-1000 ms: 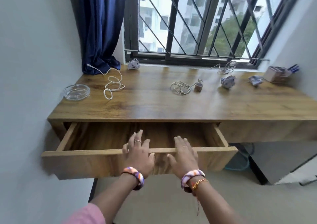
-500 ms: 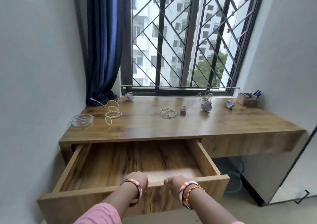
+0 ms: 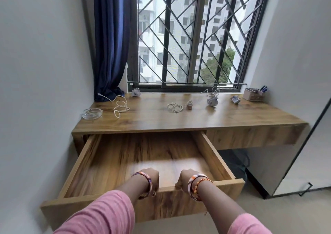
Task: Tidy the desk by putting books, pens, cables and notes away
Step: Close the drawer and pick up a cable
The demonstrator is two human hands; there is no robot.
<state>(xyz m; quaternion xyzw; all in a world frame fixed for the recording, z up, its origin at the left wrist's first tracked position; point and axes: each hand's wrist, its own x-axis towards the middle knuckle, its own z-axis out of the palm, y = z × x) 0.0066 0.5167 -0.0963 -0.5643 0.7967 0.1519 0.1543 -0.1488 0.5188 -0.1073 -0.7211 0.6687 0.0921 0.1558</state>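
The drawer (image 3: pixel 125 164) stands pulled well out from under the tabletop (image 3: pixel 197 119); its wooden floor is visible, with a pale blurred patch near the front. The left hand (image 3: pixel 151 177) grips the top edge of the drawer front, fingers curled over it; the right hand (image 3: pixel 185 178) grips the same edge just beside it, fingers likewise curled. Both wrists carry bangles; both sleeves are pink.

On the tabletop: a white cable (image 3: pixel 120 106) lies in loose loops at the left, its end running to the foot of the blue curtain (image 3: pixel 112 42); a glass dish (image 3: pixel 91 113) sits near it at the left edge; a coiled cable (image 3: pixel 174 107) with a small plug lies at centre; a third cable (image 3: pixel 212 91) lies by the window frame. Crumpled notes rest at back left (image 3: pixel 135 92), right of centre (image 3: pixel 212 101) and far right (image 3: pixel 235 99); a pen holder (image 3: pixel 253 94) with blue pens stands in the right rear corner.
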